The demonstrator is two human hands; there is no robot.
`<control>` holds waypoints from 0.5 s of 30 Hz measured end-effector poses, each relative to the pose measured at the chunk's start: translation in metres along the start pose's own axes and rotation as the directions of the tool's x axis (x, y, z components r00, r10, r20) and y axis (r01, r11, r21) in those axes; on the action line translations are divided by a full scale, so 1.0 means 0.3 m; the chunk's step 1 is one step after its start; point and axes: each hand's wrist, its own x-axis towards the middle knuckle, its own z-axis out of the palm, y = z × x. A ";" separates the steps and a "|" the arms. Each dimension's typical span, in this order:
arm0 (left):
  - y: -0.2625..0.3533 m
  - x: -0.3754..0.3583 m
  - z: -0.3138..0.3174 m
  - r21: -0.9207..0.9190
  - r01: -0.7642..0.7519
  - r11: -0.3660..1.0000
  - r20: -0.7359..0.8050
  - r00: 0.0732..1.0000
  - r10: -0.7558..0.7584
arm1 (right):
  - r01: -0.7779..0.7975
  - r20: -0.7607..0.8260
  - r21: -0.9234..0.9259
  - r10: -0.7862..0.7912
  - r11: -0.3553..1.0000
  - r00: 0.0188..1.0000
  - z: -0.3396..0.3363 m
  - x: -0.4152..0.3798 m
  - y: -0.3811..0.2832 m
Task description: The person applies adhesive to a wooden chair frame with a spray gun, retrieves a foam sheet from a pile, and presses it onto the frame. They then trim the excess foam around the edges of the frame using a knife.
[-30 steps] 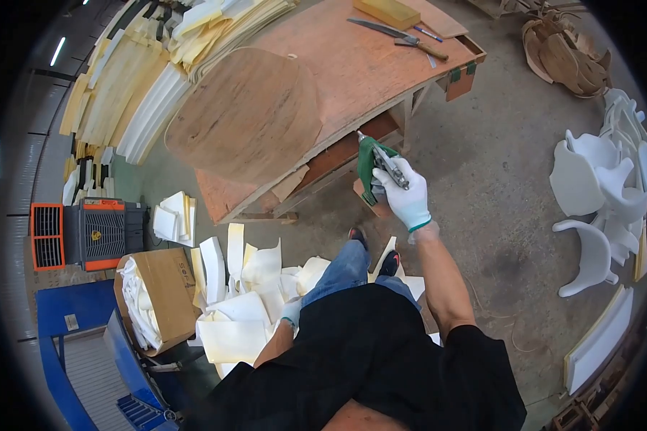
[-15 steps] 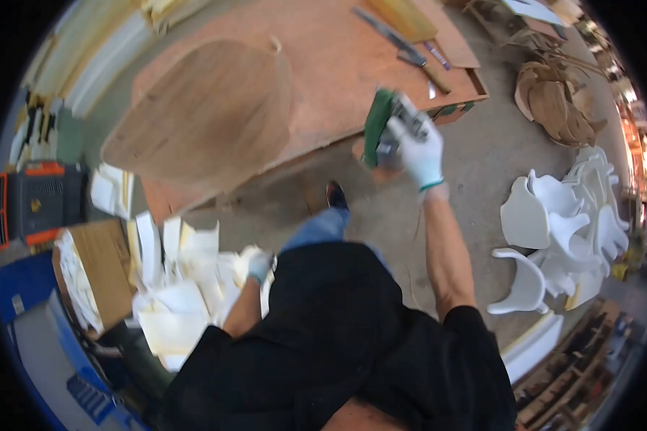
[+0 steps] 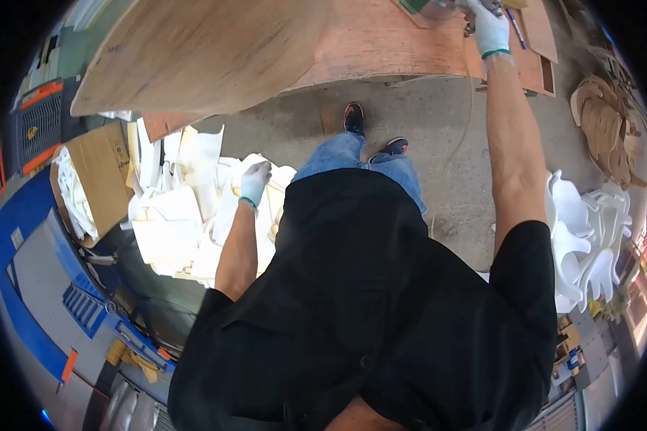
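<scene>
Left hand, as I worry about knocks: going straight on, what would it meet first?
Probably the near edge of the reddish wooden table, beside the brown rounded board; the white curved sheets seem to lie below the left hand, though depth is unclear.

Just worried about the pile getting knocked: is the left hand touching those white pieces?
Cannot tell. In the head view, the left hand overlaps the white pieces, but from above any gap stays hidden.

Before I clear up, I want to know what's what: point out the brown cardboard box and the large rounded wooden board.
Brown cardboard box [image 3: 102, 171]: head view, its plain side.
Large rounded wooden board [image 3: 201, 54]: head view, its broad face.
</scene>
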 end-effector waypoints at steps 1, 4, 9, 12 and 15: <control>-0.026 -0.001 -0.001 0.012 -0.026 1.000 0.018 1.000 0.025 | -0.028 -0.029 0.040 0.030 0.999 0.999 -0.028 0.027 0.034; -0.225 0.172 -0.081 0.510 -0.230 0.829 0.256 0.960 0.109 | 0.356 0.086 -0.540 -0.371 0.762 0.925 -0.049 -0.006 0.156; -0.292 0.589 0.034 0.498 -0.791 -0.355 0.852 0.523 0.029 | -0.150 -0.364 -0.595 -0.099 0.789 0.926 -0.234 -0.524 0.255; -0.084 0.777 0.302 0.179 -0.940 -0.289 0.977 0.205 -0.061 | -0.597 -0.712 -0.268 0.262 0.756 0.652 -0.303 -0.946 0.424; 0.235 0.590 0.522 0.024 -0.826 -0.563 0.997 0.064 -0.052 | -0.714 -0.772 -0.293 0.283 0.636 0.569 -0.438 -1.403 0.506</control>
